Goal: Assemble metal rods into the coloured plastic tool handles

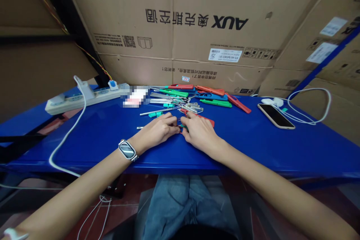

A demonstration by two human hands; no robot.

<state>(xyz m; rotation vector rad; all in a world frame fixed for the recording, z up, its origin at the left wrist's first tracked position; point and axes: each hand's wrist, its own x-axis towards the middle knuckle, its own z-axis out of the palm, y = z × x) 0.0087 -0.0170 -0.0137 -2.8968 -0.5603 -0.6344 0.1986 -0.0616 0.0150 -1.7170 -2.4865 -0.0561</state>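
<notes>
My left hand (pixel 161 130) and my right hand (pixel 199 132) meet over the blue table, fingertips pinched close together. Small dark and green bits show between them, but the fingers hide most of what they hold. Partly covered by the right hand is a red lighter handle (pixel 209 121); I cannot tell whether that hand grips it. A short metal tube end (pixel 140 128) shows left of my left hand. Just beyond lie small teal plastic pieces (pixel 155 114), thin metal tubes (pixel 160 101) and clear lighter tanks (pixel 195 108) with fine wires.
Several red, green, blue and orange long-lighter handles (pixel 216 102) lie at the back. A white power strip (pixel 70 100) with a cable stands left. At right are a phone (pixel 276 116) and a coiled white cable (pixel 327 108). A cardboard wall (pixel 185 41) closes off the back.
</notes>
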